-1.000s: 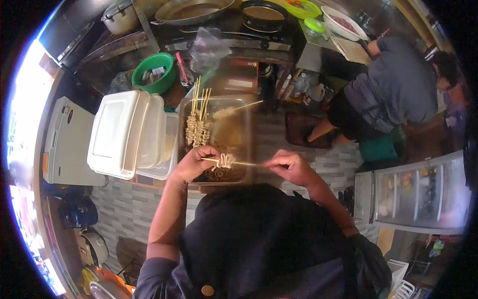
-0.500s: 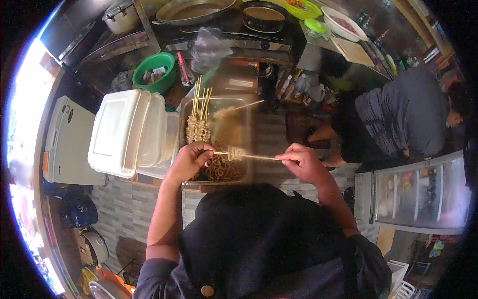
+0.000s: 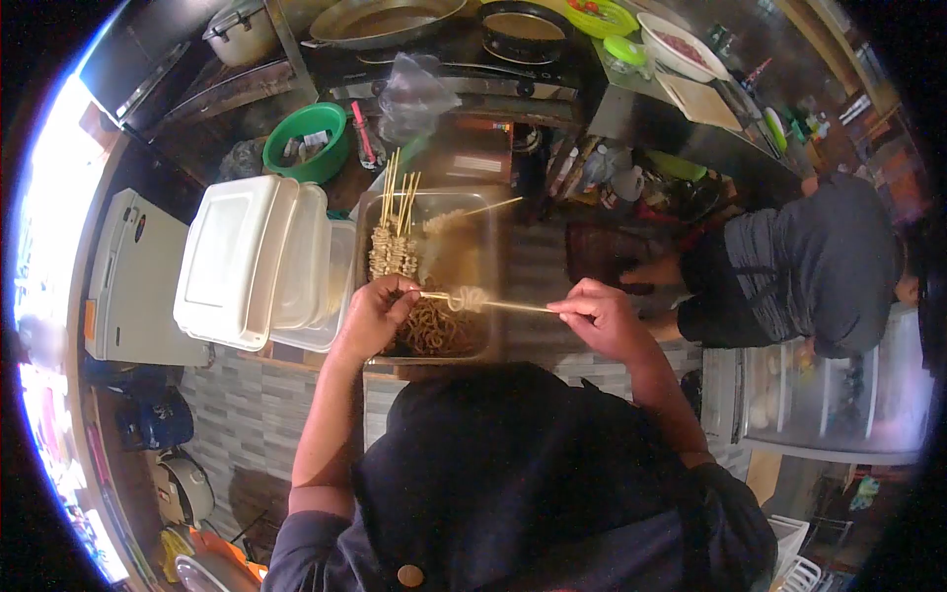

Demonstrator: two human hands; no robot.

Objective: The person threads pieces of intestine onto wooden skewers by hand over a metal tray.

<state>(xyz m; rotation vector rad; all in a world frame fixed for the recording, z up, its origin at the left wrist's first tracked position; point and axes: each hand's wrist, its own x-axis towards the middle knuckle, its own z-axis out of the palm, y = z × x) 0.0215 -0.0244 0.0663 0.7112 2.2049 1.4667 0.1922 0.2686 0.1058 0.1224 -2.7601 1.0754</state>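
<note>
Over the metal tray (image 3: 501,227), my right hand (image 3: 599,321) pinches the bare end of a bamboo skewer (image 3: 518,307). Pale, folded intestine (image 3: 470,299) is bunched on that skewer. My left hand (image 3: 383,311) is closed with thumb and finger on the loose end of the intestine, beside the skewer's tip. Below lies a heap of brownish uncooked intestine strands (image 3: 434,333) in the tray. Several loaded skewers (image 3: 393,252) lie together at the tray's left side, sticks pointing away. Another loaded skewer (image 3: 449,222) rests alone near the far end.
White plastic containers (image 3: 232,261) stand left of the tray. Behind it are a green basin (image 3: 311,148), a plastic bag (image 3: 414,99) and a stove with pans (image 3: 523,32). To the right, another person (image 3: 809,261) bends over near a glass-fronted cabinet (image 3: 834,385).
The intestine at my left fingers is drawn out into a longer loop, and the skewer has shifted slightly. The other person at the right has moved lower and toward me.
</note>
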